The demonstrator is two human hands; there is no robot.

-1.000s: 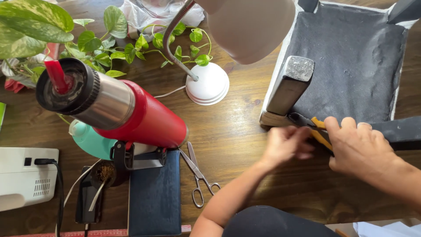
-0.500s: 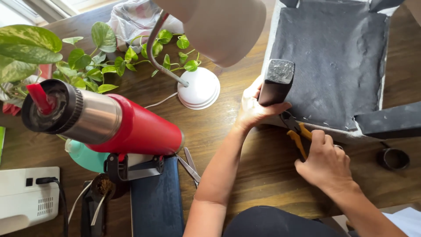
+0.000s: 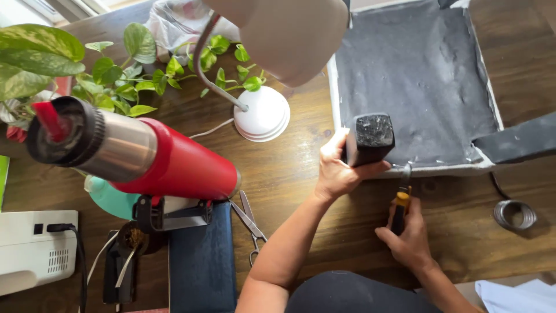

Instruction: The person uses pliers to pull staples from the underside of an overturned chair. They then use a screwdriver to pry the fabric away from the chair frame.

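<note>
The chair leg is gripped by the left hand — steadied best while the yellow-handled tool, clenched in the right hand, is levered gently at the seat edge beside that leg.

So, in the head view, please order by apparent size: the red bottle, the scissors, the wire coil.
1. Red bottle, though it is nearest the camera.
2. Scissors.
3. Wire coil.
</note>
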